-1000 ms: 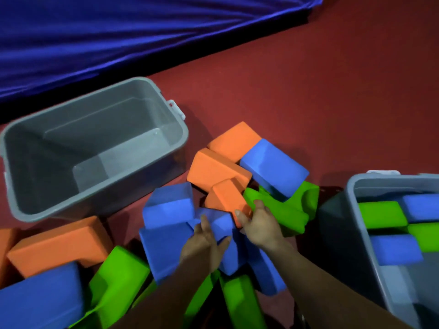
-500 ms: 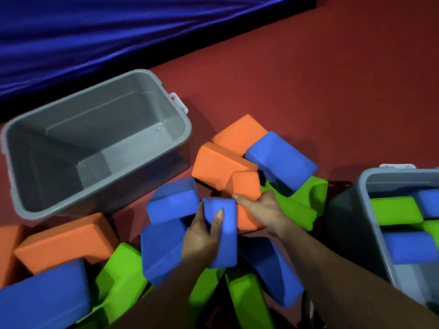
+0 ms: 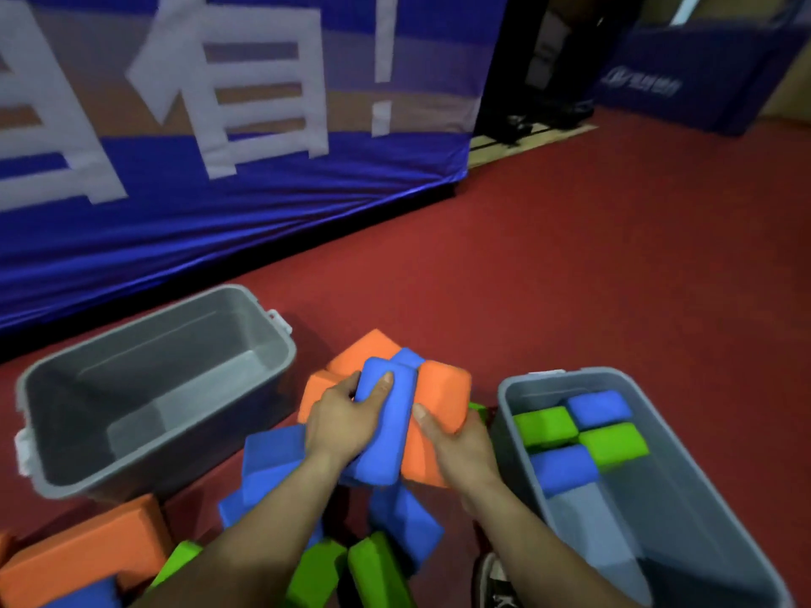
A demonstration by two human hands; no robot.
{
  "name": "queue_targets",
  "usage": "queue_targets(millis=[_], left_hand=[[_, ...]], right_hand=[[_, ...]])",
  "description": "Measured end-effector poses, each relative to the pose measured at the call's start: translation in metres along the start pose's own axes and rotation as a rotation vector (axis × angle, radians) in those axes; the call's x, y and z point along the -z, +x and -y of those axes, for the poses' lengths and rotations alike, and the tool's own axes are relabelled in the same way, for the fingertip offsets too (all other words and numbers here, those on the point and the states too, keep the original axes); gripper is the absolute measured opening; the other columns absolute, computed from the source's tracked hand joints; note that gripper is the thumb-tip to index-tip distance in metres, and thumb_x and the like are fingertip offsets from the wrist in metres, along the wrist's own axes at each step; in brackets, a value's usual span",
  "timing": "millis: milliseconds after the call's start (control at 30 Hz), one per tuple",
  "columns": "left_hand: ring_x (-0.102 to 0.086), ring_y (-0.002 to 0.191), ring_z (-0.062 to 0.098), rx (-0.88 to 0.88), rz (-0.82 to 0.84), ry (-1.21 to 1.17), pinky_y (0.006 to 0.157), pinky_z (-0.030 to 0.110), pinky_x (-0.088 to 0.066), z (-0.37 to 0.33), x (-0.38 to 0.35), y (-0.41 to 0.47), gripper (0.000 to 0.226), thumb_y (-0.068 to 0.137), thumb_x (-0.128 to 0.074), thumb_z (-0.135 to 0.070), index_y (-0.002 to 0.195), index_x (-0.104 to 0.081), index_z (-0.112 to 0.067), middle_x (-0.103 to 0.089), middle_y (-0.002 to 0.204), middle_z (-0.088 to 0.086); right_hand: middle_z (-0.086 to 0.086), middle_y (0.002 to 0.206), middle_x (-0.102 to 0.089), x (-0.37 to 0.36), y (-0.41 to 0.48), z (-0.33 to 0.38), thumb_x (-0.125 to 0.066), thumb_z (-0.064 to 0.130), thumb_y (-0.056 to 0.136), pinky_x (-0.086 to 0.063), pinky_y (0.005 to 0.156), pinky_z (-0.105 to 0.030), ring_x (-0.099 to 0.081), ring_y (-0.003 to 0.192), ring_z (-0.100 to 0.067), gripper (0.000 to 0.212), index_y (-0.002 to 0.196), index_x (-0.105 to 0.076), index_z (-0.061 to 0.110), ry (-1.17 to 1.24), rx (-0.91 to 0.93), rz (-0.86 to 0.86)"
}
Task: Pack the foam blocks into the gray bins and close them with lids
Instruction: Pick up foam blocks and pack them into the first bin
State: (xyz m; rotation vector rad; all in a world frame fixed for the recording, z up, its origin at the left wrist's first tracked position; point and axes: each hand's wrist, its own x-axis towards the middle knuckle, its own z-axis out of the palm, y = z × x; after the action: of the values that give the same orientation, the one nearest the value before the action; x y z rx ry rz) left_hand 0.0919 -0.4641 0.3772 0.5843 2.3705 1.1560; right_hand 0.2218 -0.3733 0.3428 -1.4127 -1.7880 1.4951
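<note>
Left hand (image 3: 346,421) grips blue foam block (image 3: 386,427) | right hand (image 3: 461,449) grips orange foam block (image 3: 439,401) | both blocks rounded-edged, matte

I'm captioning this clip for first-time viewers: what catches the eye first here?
At centre, the left hand grips a blue foam block and the right hand an orange foam block, lifted together. An empty gray bin sits left, and a part-filled gray bin right.
</note>
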Motion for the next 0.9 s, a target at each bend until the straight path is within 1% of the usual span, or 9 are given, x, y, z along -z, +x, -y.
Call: queue_targets(millis=[100, 167, 233, 300, 400, 500, 633, 767, 900], left_hand=[[-0.062, 0.114, 0.033, -0.073, 0.133, 0.026, 0.091, 0.036, -0.048, -0.037, -0.024, -0.019, 0.066, 0.082, -0.051, -0.073, 0.117, -0.067, -0.019, -0.07, 0.12, 0.011], [-0.051, 0.13, 0.032, -0.073, 0.217, 0.015, 0.106, 0.037, -0.041, -0.06, -0.051, -0.033, 0.084, 0.083, -0.052, -0.07, 0.143, -0.048, -0.01, -0.054, 0.143, 0.014], [-0.044, 0.138, 0.03, -0.118, 0.271, -0.003, 0.109, 0.035, -0.036, -0.083, -0.081, -0.049, 0.088, 0.087, -0.06, -0.058, 0.153, -0.029, -0.009, -0.045, 0.151, 0.013], [-0.052, 0.13, 0.029, -0.175, 0.299, 0.002, 0.101, 0.033, -0.04, -0.104, -0.112, -0.063, 0.076, 0.086, -0.066, -0.054, 0.144, -0.041, -0.011, -0.056, 0.141, 0.011], [-0.064, 0.109, 0.026, -0.289, 0.325, 0.01, 0.08, 0.028, -0.043, -0.132, -0.158, -0.078, 0.05, 0.084, -0.07, -0.052, 0.116, -0.062, -0.014, -0.071, 0.114, 0.007], [-0.069, 0.096, 0.02, -0.419, 0.406, 0.035, 0.072, 0.027, -0.044, -0.153, -0.207, -0.084, 0.041, 0.085, -0.07, -0.052, 0.104, -0.073, -0.015, -0.076, 0.099, 0.003], [-0.069, 0.09, 0.017, -0.473, 0.549, 0.14, 0.078, 0.031, -0.052, -0.158, -0.278, -0.073, 0.046, 0.083, -0.065, -0.062, 0.1, -0.075, -0.021, -0.076, 0.091, -0.001], [-0.063, 0.074, 0.022, -0.522, 0.658, 0.263, 0.065, 0.034, -0.045, -0.145, -0.34, -0.06, 0.045, 0.084, -0.064, -0.062, 0.072, -0.064, -0.019, -0.066, 0.073, 0.01], [-0.065, 0.08, 0.024, -0.596, 0.686, 0.376, 0.069, 0.037, -0.048, -0.123, -0.382, -0.041, 0.049, 0.082, -0.063, -0.067, 0.088, -0.069, -0.019, -0.072, 0.082, 0.002]], right_hand=[[0.002, 0.095, -0.075, 0.056, -0.022, 0.007, -0.069, 0.071, 0.064, -0.058, 0.081, -0.043, -0.072, 0.09, -0.013, 0.063, 0.097, -0.069, 0.017, 0.004, 0.045, -0.09], [-0.001, 0.096, -0.075, 0.095, -0.034, 0.009, -0.069, 0.066, 0.069, -0.057, 0.082, -0.044, -0.071, 0.092, -0.02, 0.051, 0.09, -0.068, 0.02, 0.002, 0.05, -0.166], [-0.003, 0.095, -0.074, 0.134, -0.04, 0.004, -0.072, 0.063, 0.071, -0.056, 0.081, -0.046, -0.071, 0.091, -0.024, 0.053, 0.094, -0.068, 0.016, 0.02, 0.04, -0.248], [-0.002, 0.088, -0.073, 0.171, -0.043, -0.004, -0.069, 0.067, 0.067, -0.058, 0.074, -0.049, -0.071, 0.082, -0.025, 0.056, 0.091, -0.067, 0.017, 0.032, -0.005, -0.323], [-0.006, 0.088, -0.072, 0.222, -0.041, -0.02, -0.072, 0.049, 0.082, -0.057, 0.076, -0.047, -0.068, 0.079, -0.025, 0.033, 0.081, -0.061, 0.017, 0.079, -0.074, -0.4], [-0.006, 0.093, -0.073, 0.258, -0.03, -0.051, -0.067, 0.062, 0.076, -0.057, 0.079, -0.046, -0.069, 0.086, -0.027, 0.053, 0.095, -0.067, 0.012, 0.087, -0.142, -0.501], [-0.008, 0.092, -0.072, 0.284, -0.007, -0.104, -0.068, 0.059, 0.079, -0.056, 0.081, -0.047, -0.068, 0.087, -0.03, 0.056, 0.1, -0.066, 0.008, 0.154, -0.264, -0.601], [-0.013, 0.096, -0.068, 0.298, 0.014, -0.153, -0.067, 0.053, 0.084, -0.048, 0.074, -0.033, -0.064, 0.087, -0.028, 0.054, 0.103, -0.061, 0.003, 0.181, -0.377, -0.666], [-0.014, 0.1, -0.07, 0.286, 0.036, -0.196, -0.067, 0.06, 0.08, -0.049, 0.077, -0.034, -0.066, 0.091, -0.03, 0.064, 0.108, -0.062, 0.002, 0.196, -0.481, -0.678]])
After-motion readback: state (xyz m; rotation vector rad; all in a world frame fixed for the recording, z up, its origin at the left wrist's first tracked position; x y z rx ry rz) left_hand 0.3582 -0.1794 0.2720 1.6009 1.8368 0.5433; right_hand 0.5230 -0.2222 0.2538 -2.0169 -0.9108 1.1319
